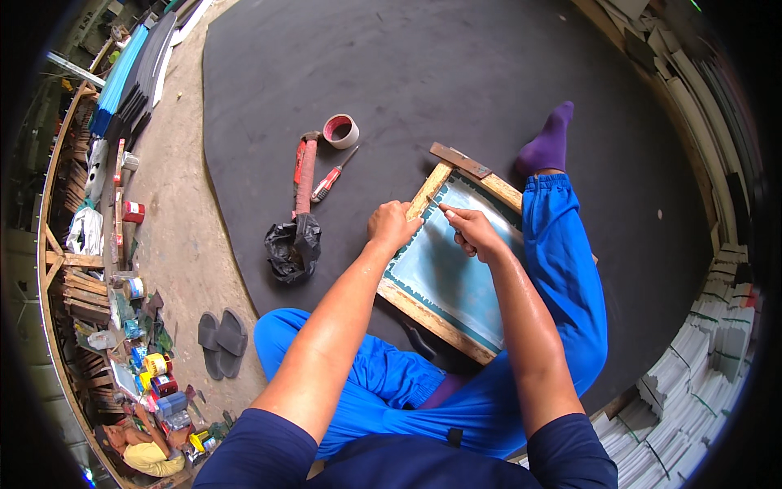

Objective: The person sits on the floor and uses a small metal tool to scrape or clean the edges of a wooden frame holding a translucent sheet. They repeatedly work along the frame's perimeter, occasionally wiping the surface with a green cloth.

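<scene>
On a matte black mat (652, 277), the left hand (393, 225) grips a rectangular wood-framed teal screen (448, 281) while the right hand (475, 234) holds a slim dark tool (441, 204), seemingly edge-scraping, which next demands steady bracing.

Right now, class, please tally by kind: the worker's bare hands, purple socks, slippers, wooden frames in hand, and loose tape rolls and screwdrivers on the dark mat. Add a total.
Hands: 2 (left hand, right hand)
Purple socks: 2
Slippers: 2
Wooden frame: 1
Tape roll: 1
Screwdriver: 1
Total: 9
</scene>
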### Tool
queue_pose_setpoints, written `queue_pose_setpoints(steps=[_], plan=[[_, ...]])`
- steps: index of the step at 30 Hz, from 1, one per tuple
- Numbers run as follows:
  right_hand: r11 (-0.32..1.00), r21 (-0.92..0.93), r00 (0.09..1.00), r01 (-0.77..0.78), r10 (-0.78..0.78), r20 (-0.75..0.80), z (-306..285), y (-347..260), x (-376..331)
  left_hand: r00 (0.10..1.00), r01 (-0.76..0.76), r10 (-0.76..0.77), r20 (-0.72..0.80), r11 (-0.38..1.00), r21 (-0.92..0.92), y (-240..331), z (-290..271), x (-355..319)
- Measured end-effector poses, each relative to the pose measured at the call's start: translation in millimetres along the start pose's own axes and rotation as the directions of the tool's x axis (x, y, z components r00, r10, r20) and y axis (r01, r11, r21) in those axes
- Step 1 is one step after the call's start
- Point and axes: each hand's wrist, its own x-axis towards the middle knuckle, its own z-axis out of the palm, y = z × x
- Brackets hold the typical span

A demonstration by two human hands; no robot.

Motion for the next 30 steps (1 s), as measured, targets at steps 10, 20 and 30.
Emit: queue_pose_setpoints(steps=[10,20,30], plan=[[0.985,0.152,0.995,-0.088,0.081,0.05,-8,8,14,1.0,-0.022,0.021,-0.013,0.999,-0.027,-2,2,1],[0.869,-0.489,0.963,0.075,-0.19,-0.189,-22,-26,-19,1.0,-0.014,0.014,-0.004,0.999,-0.041,1,0,1],[0.772,-0.631,0.93,0.073,-0.281,-0.236,-1,-43,-24,1.0,0.014,-0.013,0.008,1.0,-0.026,3,-1,1]])
